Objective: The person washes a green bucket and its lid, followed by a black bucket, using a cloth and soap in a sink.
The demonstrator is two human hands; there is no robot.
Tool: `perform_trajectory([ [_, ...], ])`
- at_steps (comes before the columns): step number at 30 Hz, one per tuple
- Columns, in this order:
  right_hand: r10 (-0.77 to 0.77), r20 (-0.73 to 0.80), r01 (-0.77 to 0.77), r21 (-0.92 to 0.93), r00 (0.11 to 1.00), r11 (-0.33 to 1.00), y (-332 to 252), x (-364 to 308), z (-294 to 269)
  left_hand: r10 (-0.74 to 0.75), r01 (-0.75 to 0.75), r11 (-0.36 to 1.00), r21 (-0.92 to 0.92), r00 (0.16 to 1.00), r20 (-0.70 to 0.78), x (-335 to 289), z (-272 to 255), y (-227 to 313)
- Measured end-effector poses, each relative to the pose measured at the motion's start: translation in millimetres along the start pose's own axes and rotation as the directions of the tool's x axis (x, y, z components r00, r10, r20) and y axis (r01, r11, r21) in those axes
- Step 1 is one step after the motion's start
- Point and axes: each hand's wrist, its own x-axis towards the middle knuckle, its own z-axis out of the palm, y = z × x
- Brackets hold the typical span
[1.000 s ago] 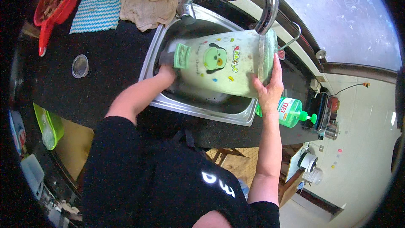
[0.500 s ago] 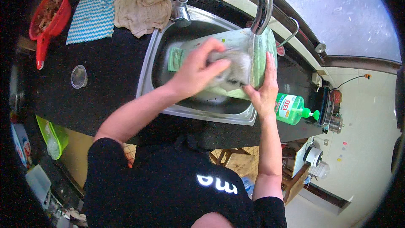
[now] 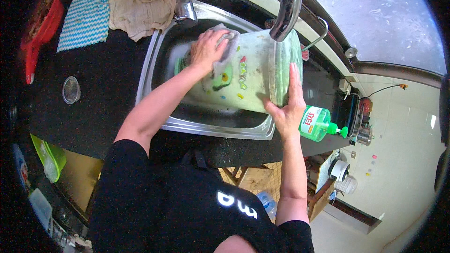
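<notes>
A pale green plastic bin [image 3: 255, 75] with a frog picture and small coloured prints lies on its side over the steel sink [image 3: 213, 130]. My left hand [image 3: 206, 54] presses a greyish wet cloth [image 3: 229, 42] against its left part, fingers curled over the cloth. At the opposite end, my right hand [image 3: 288, 110] grips the bin's rim, thumb on the near side and fingers along the outer edge. Above that end arches the chrome faucet [image 3: 288, 7]. Part of the frog picture is covered by the cloth.
A green soap pump bottle [image 3: 315, 122] stands right of the sink. Left on the black counter are a beige cloth [image 3: 140, 11], a blue-striped cloth [image 3: 86, 18], a red strainer [image 3: 42, 23] and a small clear lid [image 3: 71, 90]. Lower left sits a lime-green container [image 3: 51, 161].
My left hand has slid the cloth from the middle of the bin leftward and away, uncovering the printed pictures. My right hand keeps its hold on the rim. The whole view has shifted slightly.
</notes>
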Motion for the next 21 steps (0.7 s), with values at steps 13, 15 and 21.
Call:
perform_trajectory([
  [13, -0.120, 0.087, 0.136, -0.199, 0.989, 0.971, -7.1, 9.2, 16.7, -0.107, 0.038, 0.885, -0.464, 0.987, -0.122, -0.3, -12.7, 75.1],
  [15, -0.131, 0.019, 0.132, -0.214, 0.991, 0.968, -10.9, 1.1, 13.2, -0.103, 0.057, 0.886, -0.460, 0.992, -0.076, -3.7, -17.1, 84.5],
  [21, 0.063, -0.143, -0.076, -0.084, 0.988, 0.994, -17.3, -7.3, -4.1, 0.031, -0.029, 0.971, -0.239, 1.000, 0.004, 13.7, -15.3, 120.5],
])
